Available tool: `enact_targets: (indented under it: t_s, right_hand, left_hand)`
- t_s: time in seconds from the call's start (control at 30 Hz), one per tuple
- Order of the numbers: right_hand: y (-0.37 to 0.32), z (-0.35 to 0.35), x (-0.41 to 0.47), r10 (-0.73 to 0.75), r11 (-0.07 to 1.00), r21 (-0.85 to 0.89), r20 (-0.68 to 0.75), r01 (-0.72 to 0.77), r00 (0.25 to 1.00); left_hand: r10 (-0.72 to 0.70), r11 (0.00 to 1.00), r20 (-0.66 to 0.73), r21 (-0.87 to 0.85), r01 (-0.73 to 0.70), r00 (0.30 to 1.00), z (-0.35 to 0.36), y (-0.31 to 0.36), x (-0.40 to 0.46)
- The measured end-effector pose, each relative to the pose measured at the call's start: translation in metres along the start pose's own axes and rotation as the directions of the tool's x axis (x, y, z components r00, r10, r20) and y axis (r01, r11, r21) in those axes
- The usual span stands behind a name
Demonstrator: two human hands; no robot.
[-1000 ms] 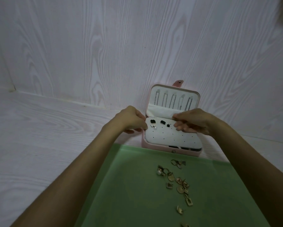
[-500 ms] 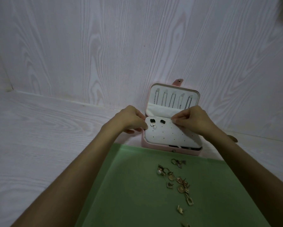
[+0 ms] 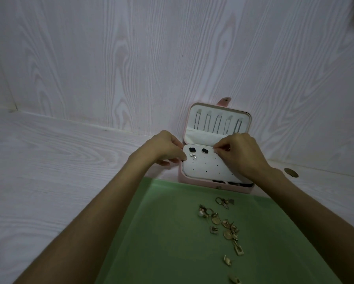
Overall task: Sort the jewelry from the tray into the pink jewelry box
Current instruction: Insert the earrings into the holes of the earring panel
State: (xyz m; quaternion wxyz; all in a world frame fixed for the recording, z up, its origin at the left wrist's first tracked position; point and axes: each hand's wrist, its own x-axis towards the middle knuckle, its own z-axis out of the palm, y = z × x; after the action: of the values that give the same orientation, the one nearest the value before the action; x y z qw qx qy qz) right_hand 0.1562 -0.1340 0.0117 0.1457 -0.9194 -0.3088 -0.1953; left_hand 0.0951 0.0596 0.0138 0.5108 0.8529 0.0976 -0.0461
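The left hand (image 3: pixel 167 148) grips the jewelry box (image 3: pixel 194 182) panel's left edge; the right hand (image 3: pixel 237 152) pinches something tiny, probably an earring, at the panel's top. Best to press straight in.

Jewelry box (image 3: pixel 194 182): pink shell, white lining; white earring panel (image 3: pixel 204 167) dotted with small dark holes, carrying two black studs (image 3: pixel 198 150) and one white pearl (image 3: pixel 195 158). Tray (image 3: pixel 172 232): plain pale green, holding gold-toned jewelry (image 3: pixel 226 224). Tabletop (image 3: pixel 49 165) and wall (image 3: pixel 131 58): whitish wood-grain pattern.
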Motion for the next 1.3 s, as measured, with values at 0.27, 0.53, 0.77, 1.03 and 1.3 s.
enact_targets:
  t_s: [0.27, 0.53, 0.77, 1.03, 1.3]
  right_hand:
    - [-0.002, 0.004, 0.003, -0.062, 0.963, -0.262, 0.045, 0.072, 0.997]
    - [-0.006, 0.001, -0.003, -0.089, 0.901, -0.413, 0.127, 0.135, 0.988]
    - [-0.017, 0.001, 0.001, -0.057, 0.896, -0.434, 0.094, 0.092, 0.994]
    - [-0.028, -0.002, 0.006, -0.108, 0.805, -0.554, 0.219, 0.215, 0.970]
    - [-0.005, -0.005, 0.005, -0.146, 0.930, -0.314, 0.158, 0.189, 0.977]
  left_hand:
    - [0.002, 1.000, 0.001, 0.003, -0.002, 1.000, 0.000, 0.000, 0.000]
    - [0.006, 1.000, 0.000, 0.002, -0.006, 1.000, 0.000, 0.000, 0.000]
    - [0.008, 1.000, 0.009, 0.004, -0.008, 1.000, 0.000, -0.001, 0.000]
    - [0.006, 1.000, 0.015, 0.007, -0.006, 1.000, 0.000, 0.001, -0.001]
    - [0.002, 1.000, 0.021, 0.004, -0.002, 1.000, 0.000, 0.002, -0.002]
